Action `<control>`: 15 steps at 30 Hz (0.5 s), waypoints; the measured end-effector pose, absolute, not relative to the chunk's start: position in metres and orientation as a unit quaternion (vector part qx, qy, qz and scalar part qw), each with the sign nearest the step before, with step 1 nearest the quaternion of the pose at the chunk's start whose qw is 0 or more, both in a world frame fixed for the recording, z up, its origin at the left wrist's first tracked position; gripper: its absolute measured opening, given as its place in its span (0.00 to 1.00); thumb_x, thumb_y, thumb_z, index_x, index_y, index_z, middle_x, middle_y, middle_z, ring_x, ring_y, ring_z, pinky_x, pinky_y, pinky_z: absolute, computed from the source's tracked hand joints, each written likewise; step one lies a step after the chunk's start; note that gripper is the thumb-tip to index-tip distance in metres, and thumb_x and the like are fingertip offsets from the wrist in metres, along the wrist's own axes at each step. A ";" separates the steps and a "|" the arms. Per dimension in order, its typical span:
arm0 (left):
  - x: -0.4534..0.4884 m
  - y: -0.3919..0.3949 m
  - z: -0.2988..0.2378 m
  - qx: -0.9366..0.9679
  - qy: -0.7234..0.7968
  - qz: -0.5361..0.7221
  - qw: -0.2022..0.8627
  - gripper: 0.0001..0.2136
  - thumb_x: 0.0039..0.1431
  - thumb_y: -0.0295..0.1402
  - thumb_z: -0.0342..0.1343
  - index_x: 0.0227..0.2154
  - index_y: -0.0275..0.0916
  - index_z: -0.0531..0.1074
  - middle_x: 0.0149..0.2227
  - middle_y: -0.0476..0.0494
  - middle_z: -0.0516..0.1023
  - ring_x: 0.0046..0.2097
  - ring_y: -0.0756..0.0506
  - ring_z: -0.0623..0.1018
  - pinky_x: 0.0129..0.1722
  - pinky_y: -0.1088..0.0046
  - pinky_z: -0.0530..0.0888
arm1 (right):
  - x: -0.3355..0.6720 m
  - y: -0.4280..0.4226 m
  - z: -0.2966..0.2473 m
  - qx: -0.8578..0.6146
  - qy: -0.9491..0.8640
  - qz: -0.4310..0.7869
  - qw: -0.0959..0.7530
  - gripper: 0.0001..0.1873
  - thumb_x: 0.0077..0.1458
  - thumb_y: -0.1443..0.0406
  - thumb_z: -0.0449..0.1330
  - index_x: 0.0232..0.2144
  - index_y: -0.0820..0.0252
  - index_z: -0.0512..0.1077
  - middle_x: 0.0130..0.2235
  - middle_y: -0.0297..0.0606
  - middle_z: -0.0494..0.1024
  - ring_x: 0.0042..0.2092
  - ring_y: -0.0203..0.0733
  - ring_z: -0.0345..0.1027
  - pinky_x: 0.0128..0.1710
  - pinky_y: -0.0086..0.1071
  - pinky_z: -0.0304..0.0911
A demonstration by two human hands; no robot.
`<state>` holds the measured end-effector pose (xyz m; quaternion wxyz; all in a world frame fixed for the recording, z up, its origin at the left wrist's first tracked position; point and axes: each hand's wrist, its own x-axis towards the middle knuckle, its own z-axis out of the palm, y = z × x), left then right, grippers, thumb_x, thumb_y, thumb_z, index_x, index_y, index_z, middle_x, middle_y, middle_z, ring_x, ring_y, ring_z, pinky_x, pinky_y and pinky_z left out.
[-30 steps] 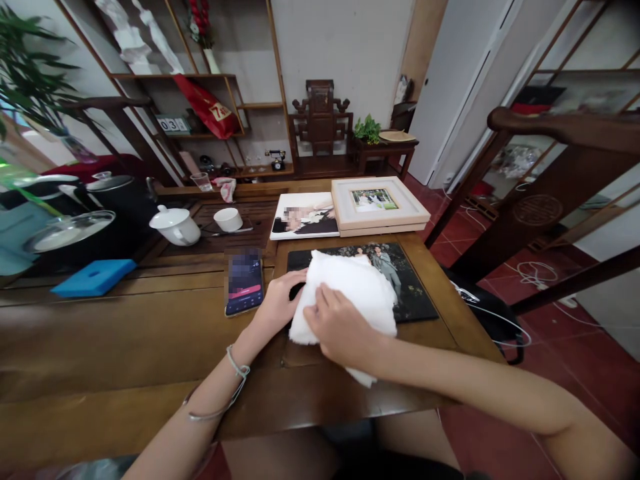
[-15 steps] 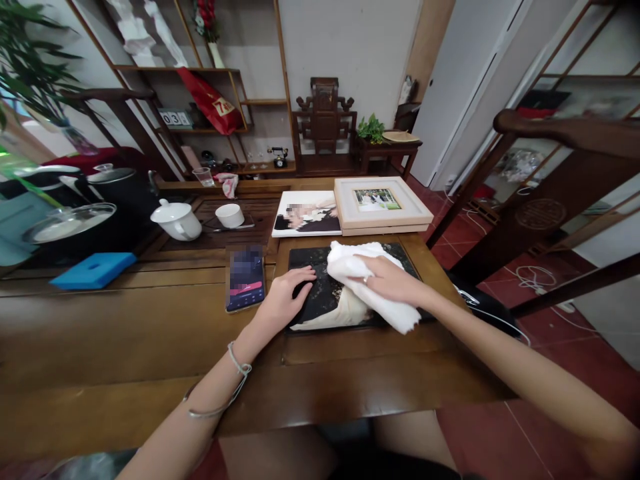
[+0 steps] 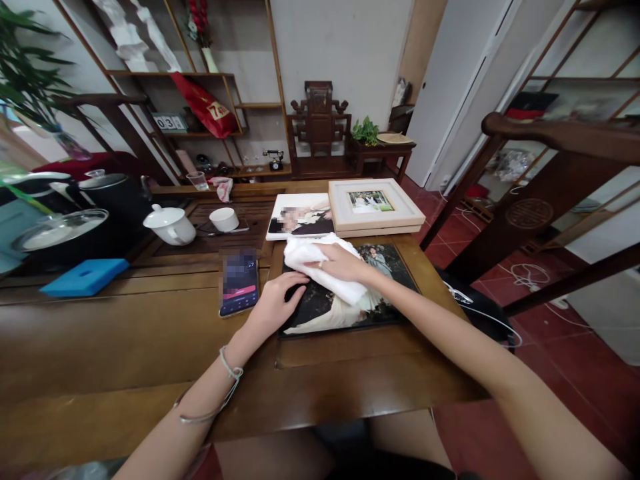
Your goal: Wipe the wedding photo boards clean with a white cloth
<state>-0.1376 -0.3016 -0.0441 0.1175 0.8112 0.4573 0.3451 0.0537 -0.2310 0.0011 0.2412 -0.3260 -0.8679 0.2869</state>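
A dark photo panel (image 3: 345, 310) showing a couple lies flat on the wooden table (image 3: 125, 333) in front of me. My right hand (image 3: 340, 263) presses a bunched white cloth (image 3: 325, 267) onto the panel's far left part, fingers closed over the cloth. My left hand (image 3: 275, 303) rests on the panel's left edge with fingers curled over it, holding it down. A phone (image 3: 239, 281) with a lit screen lies just left of that hand.
Beyond the panel lie a light wooden picture frame (image 3: 375, 205) and an unframed photo print (image 3: 300, 217). A white teapot (image 3: 170, 225) and cup (image 3: 223, 219) sit on a tea tray at the left, near a blue block (image 3: 85, 277) and black pots. Wooden chairs stand right.
My right hand swept the cloth from the panel's near part up to its far side, then left to the far left corner. My left hand stayed on the left edge.
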 end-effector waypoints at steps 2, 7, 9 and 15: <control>-0.138 -0.301 -0.045 0.811 0.457 0.344 0.120 0.09 0.60 0.28 0.52 0.39 0.38 0.78 0.45 0.39 0.81 0.48 0.40 0.80 0.51 0.59 0.75 | 0.077 -0.243 -0.001 -0.335 -0.870 0.265 0.245 0.13 0.59 0.67 0.54 0.45 0.62 0.73 0.48 0.42 0.78 0.48 0.45 0.69 0.50 0.37 0.60; -0.137 -0.301 -0.045 0.808 0.452 0.357 0.129 0.10 0.61 0.30 0.52 0.39 0.37 0.78 0.47 0.37 0.81 0.51 0.40 0.78 0.54 0.56 0.73 | 0.125 -0.265 -0.006 -0.404 -0.863 0.198 0.229 0.17 0.57 0.67 0.54 0.48 0.63 0.70 0.47 0.47 0.78 0.47 0.51 0.70 0.47 0.43 0.62; -0.137 -0.301 -0.045 0.806 0.451 0.360 0.131 0.09 0.61 0.30 0.52 0.39 0.37 0.78 0.46 0.38 0.81 0.52 0.40 0.78 0.54 0.56 0.74 | 0.128 -0.267 -0.009 -0.438 -0.855 0.165 0.225 0.23 0.55 0.67 0.55 0.54 0.66 0.65 0.53 0.53 0.73 0.54 0.55 0.66 0.52 0.47 0.59; -0.136 -0.302 -0.047 0.805 0.462 0.354 0.118 0.12 0.60 0.27 0.51 0.42 0.36 0.77 0.47 0.37 0.80 0.51 0.39 0.78 0.54 0.56 0.73 | 0.072 -0.280 -0.018 -0.478 -0.874 0.005 0.085 0.35 0.49 0.72 0.57 0.60 0.77 0.59 0.64 0.62 0.57 0.67 0.63 0.43 0.63 0.57 0.40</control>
